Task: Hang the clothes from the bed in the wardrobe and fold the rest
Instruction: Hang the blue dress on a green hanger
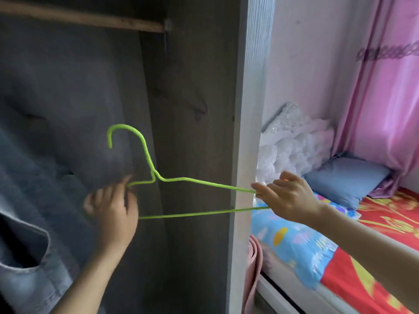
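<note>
A bright green wire hanger (181,179) is held level in front of the open wardrobe (192,87), hook pointing up. My left hand (113,211) grips its left shoulder end inside the wardrobe. My right hand (288,196) pinches its right end, just past the wardrobe's side panel. No garment is on the hanger. A wooden rail (79,15) runs across the wardrobe top. Grey denim clothing (29,200) hangs at the left inside the wardrobe.
The wardrobe's pale side panel (249,132) stands between my hands. To the right is a bed (362,257) with a red and blue patterned sheet, a blue pillow (344,177) and white plastic wrapping (292,141). A pink curtain (385,87) hangs behind. A pink roll (254,268) leans by the bed.
</note>
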A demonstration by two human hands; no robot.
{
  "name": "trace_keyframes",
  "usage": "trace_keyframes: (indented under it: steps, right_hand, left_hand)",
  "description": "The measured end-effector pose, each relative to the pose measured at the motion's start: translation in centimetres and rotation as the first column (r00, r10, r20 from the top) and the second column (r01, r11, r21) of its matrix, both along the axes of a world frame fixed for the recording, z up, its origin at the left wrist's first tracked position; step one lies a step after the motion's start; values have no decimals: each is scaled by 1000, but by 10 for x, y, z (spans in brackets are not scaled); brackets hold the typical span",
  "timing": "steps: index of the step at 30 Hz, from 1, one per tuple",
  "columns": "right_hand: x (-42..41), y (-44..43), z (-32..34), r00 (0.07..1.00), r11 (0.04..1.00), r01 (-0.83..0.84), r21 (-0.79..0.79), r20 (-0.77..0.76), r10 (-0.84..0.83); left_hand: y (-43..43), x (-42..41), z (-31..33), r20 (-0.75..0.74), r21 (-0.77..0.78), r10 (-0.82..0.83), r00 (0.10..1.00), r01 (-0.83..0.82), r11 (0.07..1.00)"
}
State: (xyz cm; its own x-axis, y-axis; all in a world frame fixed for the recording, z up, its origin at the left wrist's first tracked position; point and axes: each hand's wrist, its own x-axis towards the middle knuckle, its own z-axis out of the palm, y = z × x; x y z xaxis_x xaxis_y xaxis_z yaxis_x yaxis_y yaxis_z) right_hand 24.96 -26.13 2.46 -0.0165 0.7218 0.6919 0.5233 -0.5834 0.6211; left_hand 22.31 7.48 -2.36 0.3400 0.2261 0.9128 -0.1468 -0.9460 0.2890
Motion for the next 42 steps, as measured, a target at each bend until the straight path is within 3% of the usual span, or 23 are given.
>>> trace_keyframes:
  steps: [3, 7, 12, 15, 20, 22, 24, 26, 27, 31, 33, 34, 35, 38, 42]
  right_hand:
    - [5, -48, -18, 997, 1000, 29, 13, -75, -28]
    - [9, -113, -46, 971, 980, 194, 45, -149, -186]
    - [-32, -191, -83, 793, 841, 542, -3, -329, -512]
    - [-85, -228, -105, 646, 743, 670, -4, -491, -585]
    - [-162, -228, -128, 493, 719, 694, -16, -718, -492]
    - [-187, -225, -132, 347, 665, 747, -2, -852, -392]
    - [-209, -221, -141, 116, 553, 832, -36, -965, -237]
    - [-239, -216, -150, 14, 431, 902, -16, -998, -66]
    - [-242, -211, -151, 28, 397, 917, 32, -999, 15]
    - [-299, -213, -161, 216, -25, 975, 219, -929, 301]
    - [-327, -207, -171, 264, -208, 957, 203, -909, 324]
    - [-334, -205, -178, 262, -264, 948, 175, -903, 340]
    - [-350, -197, -188, 302, -387, 908, 159, -890, 343]
    - [-384, -173, -210, 394, -636, 764, 109, -860, 326]
    - [-419, -138, -230, 482, -820, 571, 34, -823, 301]
  left_hand:
    - [-34, -14, -23, 29, 74, -166, 986, 163, 984]
    - [-95, -28, -46, 14, 113, -274, 962, 271, 956]
    - [-174, -42, -73, -91, 133, -491, 866, 500, 856]
    - [-226, -43, -88, -262, 9, -667, 697, 693, 720]
    - [-307, -47, -103, -428, -224, -815, 391, 828, 515]
    - [-336, -50, -110, -477, -208, -841, 255, 897, 390]
    - [-361, -56, -116, -515, -167, -848, 125, 956, 242]
    - [-392, -67, -125, -534, -92, -845, 37, 991, 101]
    - [-397, -68, -129, -533, -71, -845, 32, 994, 82]
    - [-449, -90, -150, -559, -107, -800, -216, 976, -189]
    - [-470, -105, -158, -596, -136, -728, -340, 936, -326]
    - [-474, -109, -161, -615, -138, -703, -357, 927, -350]
    - [-484, -117, -164, -633, -135, -662, -403, 898, -418]
    - [-496, -133, -178, -677, -155, -567, -470, 843, -515]
    - [-502, -150, -197, -745, -209, -423, -515, 783, -586]
